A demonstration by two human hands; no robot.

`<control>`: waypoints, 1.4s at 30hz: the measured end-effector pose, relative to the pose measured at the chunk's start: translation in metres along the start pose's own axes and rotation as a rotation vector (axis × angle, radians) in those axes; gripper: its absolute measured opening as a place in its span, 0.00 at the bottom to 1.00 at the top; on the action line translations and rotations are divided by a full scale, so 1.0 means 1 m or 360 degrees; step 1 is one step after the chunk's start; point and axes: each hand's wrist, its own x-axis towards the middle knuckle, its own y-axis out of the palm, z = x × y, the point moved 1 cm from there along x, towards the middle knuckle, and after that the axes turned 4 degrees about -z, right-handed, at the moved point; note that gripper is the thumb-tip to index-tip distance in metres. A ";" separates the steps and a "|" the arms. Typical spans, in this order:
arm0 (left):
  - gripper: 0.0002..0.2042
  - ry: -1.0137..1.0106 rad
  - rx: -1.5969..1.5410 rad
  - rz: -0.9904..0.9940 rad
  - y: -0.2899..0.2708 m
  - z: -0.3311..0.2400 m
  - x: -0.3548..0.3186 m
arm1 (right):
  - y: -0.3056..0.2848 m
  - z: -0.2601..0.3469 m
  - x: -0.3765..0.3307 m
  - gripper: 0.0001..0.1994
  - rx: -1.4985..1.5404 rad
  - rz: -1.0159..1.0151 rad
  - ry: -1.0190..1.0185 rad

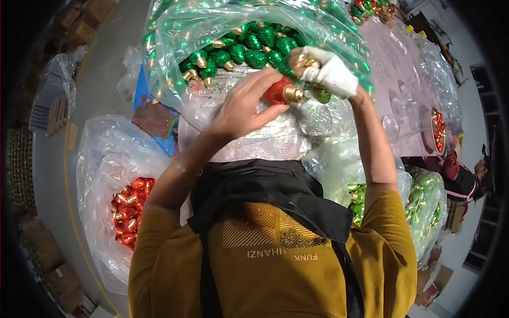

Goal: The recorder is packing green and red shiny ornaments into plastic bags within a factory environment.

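My left hand (246, 100) is closed round a red glittery bulb-shaped ornament (275, 91), whose gold screw-style base points right. Close beside it, my right hand (328, 71), partly covered by a white glove, has its fingers curled round a gold-based ornament (312, 62); the body of that one is mostly hidden and blurred. Just under the glove shows a darker green glittery piece (321, 94); whether the hand holds it I cannot tell. Beyond both hands, several green bulb ornaments (254, 57) with gold bases lie in a large clear plastic bag (175, 32).
A plastic bag (95, 153) of red ornaments (127, 212) stands at my left. Bags of green ornaments (424, 196) stand at my right. A pale plastic-covered table (387, 69) extends to the right, where another person (461, 172) is. Cardboard boxes (47, 249) line the left side.
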 end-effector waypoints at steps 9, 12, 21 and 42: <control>0.24 0.0184 0.0882 0.0605 0.015 0.014 -0.034 | 0.007 0.024 -0.026 0.12 -0.0056 -0.0643 0.0164; 0.22 0.0185 0.0740 0.0623 0.004 0.011 -0.051 | 0.001 0.006 -0.020 0.13 0.1451 -0.0374 0.0006; 0.11 0.0063 0.0602 0.0663 -0.038 -0.031 -0.105 | 0.108 0.029 -0.016 0.15 0.1025 -0.0530 -0.0127; 0.10 0.0086 0.0450 0.0472 -0.049 -0.022 -0.128 | 0.167 0.016 0.030 0.11 -0.0876 0.1005 -0.0193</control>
